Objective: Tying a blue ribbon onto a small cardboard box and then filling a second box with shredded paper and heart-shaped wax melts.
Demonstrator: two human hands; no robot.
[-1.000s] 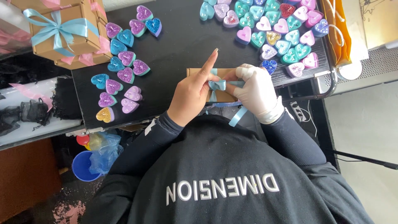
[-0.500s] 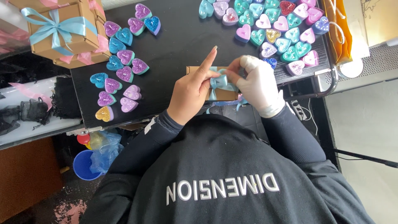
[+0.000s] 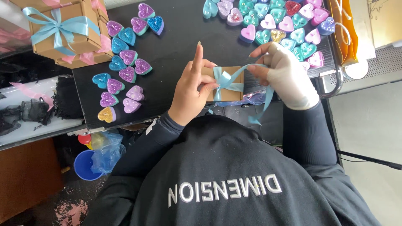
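A small square box of brown card [image 3: 226, 85] is sitting at the near edge of the black tabletop [image 3: 180, 46], just in front of the person. The left hand [image 3: 193, 90] is pressing on the box's left side, forefinger standing up, thumb and curled fingers pinching the pale blue satin ribbon [image 3: 229, 80] at its knot. The right hand [image 3: 286, 75], in a white glove, is closing its fingertips on a loop of that ribbon, the tail hanging off the table edge. At far left, a finished brown box with a blue bow [image 3: 63, 30] is lying on a stack. Glittery heart-shaped candles [image 3: 124, 58] are crowding both sides, leaving bare tabletop only around the box.
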